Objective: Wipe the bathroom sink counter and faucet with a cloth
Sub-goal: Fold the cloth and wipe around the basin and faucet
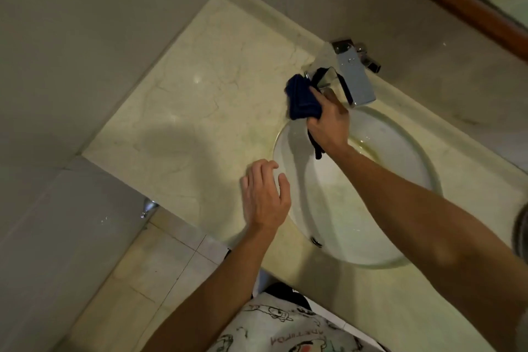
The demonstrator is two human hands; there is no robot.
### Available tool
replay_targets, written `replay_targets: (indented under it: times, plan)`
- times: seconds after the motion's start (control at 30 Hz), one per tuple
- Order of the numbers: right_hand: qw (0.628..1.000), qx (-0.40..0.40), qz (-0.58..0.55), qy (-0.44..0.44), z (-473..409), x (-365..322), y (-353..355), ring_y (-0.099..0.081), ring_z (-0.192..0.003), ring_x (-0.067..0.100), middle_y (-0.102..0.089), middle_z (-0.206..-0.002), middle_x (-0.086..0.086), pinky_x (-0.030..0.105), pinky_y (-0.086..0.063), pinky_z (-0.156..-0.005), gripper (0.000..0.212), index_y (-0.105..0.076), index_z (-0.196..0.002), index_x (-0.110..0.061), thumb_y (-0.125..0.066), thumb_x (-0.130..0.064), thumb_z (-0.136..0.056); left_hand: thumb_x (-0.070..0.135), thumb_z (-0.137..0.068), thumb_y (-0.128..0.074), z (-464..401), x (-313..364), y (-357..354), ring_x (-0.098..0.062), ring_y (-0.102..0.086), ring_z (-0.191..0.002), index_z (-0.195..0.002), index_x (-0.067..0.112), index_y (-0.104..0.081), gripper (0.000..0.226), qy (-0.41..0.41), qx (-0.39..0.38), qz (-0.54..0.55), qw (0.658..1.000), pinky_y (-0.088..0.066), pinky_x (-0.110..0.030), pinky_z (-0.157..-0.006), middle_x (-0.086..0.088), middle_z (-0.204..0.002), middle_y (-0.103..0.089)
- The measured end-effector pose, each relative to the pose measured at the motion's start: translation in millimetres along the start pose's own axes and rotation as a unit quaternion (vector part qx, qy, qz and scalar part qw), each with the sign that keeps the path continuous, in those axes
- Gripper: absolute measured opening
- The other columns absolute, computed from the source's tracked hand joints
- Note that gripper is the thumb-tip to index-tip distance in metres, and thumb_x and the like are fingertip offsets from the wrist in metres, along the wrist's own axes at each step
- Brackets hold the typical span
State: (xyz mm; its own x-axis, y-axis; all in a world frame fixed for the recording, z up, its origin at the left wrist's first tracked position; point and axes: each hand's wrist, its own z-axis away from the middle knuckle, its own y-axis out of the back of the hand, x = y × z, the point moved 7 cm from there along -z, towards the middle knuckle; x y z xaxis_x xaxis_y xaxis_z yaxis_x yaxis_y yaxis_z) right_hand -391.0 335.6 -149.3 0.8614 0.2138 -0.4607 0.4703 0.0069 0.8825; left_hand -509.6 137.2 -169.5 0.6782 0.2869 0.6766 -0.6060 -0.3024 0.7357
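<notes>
**Cloth pressed to the faucet's side, free hand over the basin rim**

Printed white fabric (pixel 288 328), a shirt with cartoon drawings, fills the bottom centre of the frame, cut off by the lower edge. From beside it two bare forearms reach up into the picture.

On the right hand (pixel 328 126), just above centre, the grip is closed round a dark blue cloth (pixel 301 100). The bunched bulk of the cloth sticks out to the upper left of the knuckles and lies against the left side of the chrome faucet (pixel 353 74); a thin tail of it hangs below the hand, over the white sink (pixel 357 237). The fingertips are buried in the folds, so how they lie there cannot be made out.

The left hand (pixel 265 197), lower and left of centre, holds nothing; its grip is wide, fingers spread and loosely bent above the pale marble desk (pixel 200 80) at the sink's left rim. Whether it touches the stone I cannot tell.

The faucet stands at the desk's back edge in the upper right, its flat spout reaching over the bowl; part of its base is hidden by cloth and hand. A brown wooden mirror frame (pixel 457 3) is clipped by the top right corner. Grey walls (pixel 85 37) close the upper left.
</notes>
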Motion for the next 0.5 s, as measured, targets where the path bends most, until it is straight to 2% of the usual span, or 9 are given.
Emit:
replay_targets:
  times: [0.1,0.17,0.23,0.27,0.3,0.37,0.4,0.5]
  plan:
    - [1.0,-0.017,0.021,-0.009,7.4,19.5,14.9,-0.058,-0.065,0.024,-0.064,-0.084,0.008,0.03,-0.042,-0.059,0.061,-0.065,-0.133,-0.015,-0.05,-0.014,-0.074,0.029,-0.097,-0.049,-1.0,-1.3,-3.5,-0.019,-0.053,-0.104,-0.111,0.019,-0.055,0.019,0.004,-0.011,-0.02,1.0,-0.043,-0.036,-0.084,0.003,-0.114,-0.055]
    - [0.995,-0.061,0.062,-0.043,6.7,39.6,20.1,-0.055,-0.06,0.029,-0.058,-0.069,0.012,0.035,-0.044,-0.057,0.051,-0.07,-0.118,-0.005,-0.049,-0.018,-0.073,0.03,-0.096,-0.049,-1.0,-1.8,-4.1,-0.02,-0.053,-0.104,-0.111,0.019,-0.055,0.019,0.005,-0.011,-0.033,0.999,-0.043,-0.036,-0.085,0.003,-0.114,-0.055]
    - [0.989,-0.071,0.082,-0.104,1.4,67.3,31.9,-0.061,-0.07,0.035,-0.063,-0.08,0.017,0.043,-0.054,-0.068,0.031,-0.072,-0.101,-0.001,-0.057,-0.013,-0.077,0.03,-0.097,-0.048,-1.2,-1.7,-4.9,-0.02,-0.053,-0.104,-0.11,0.019,-0.055,0.019,0.006,-0.014,-0.041,0.999,-0.044,-0.037,-0.085,0.003,-0.114,-0.055]
    - [0.987,-0.052,0.081,-0.126,-2.0,79.9,43.3,-0.062,-0.075,0.035,-0.064,-0.089,0.017,0.043,-0.055,-0.072,0.026,-0.072,-0.1,-0.002,-0.061,-0.009,-0.078,0.03,-0.097,-0.048,-1.3,-1.4,-5.2,-0.02,-0.053,-0.104,-0.11,0.02,-0.055,0.019,0.007,-0.015,-0.046,0.999,-0.044,-0.038,-0.085,0.003,-0.114,-0.055]
    - [0.987,-0.033,0.083,-0.131,-4.6,92.3,55.2,-0.06,-0.077,0.035,-0.063,-0.094,0.016,0.042,-0.054,-0.071,0.03,-0.072,-0.106,-0.004,-0.062,-0.009,-0.078,0.031,-0.097,-0.047,-1.7,-1.3,-5.7,-0.02,-0.053,-0.103,-0.11,0.02,-0.055,0.019,0.008,-0.015,-0.05,0.999,-0.045,-0.038,-0.085,0.003,-0.114,-0.055]
    - [0.986,-0.014,0.108,-0.126,-6.0,114.9,76.6,-0.055,-0.073,0.034,-0.059,-0.092,0.014,0.038,-0.046,-0.063,0.046,-0.069,-0.117,-0.01,-0.057,-0.017,-0.073,0.031,-0.097,-0.048,-2.0,-2.2,-6.8,-0.02,-0.054,-0.103,-0.11,0.02,-0.055,0.019,0.01,-0.018,-0.058,0.998,-0.045,-0.038,-0.085,0.002,-0.113,-0.056]
    - [0.983,-0.016,0.119,-0.141,-5.8,125.8,83.9,-0.056,-0.072,0.036,-0.059,-0.089,0.015,0.037,-0.044,-0.062,0.047,-0.069,-0.114,-0.009,-0.054,-0.021,-0.071,0.032,-0.097,-0.048,-1.5,-2.6,-7.0,-0.02,-0.054,-0.103,-0.11,0.02,-0.056,0.019,0.01,-0.02,-0.061,0.998,-0.045,-0.038,-0.085,0.002,-0.113,-0.056]
    - [0.966,-0.006,0.094,-0.239,-6.3,140.2,92.9,-0.064,-0.076,0.04,-0.065,-0.084,0.018,0.039,-0.05,-0.065,0.034,-0.069,-0.094,-0.006,-0.053,-0.024,-0.069,0.031,-0.097,-0.047,-1.6,-2.5,-7.2,-0.02,-0.054,-0.103,-0.11,0.02,-0.056,0.019,0.01,-0.02,-0.063,0.998,-0.044,-0.038,-0.084,0.002,-0.113,-0.056]
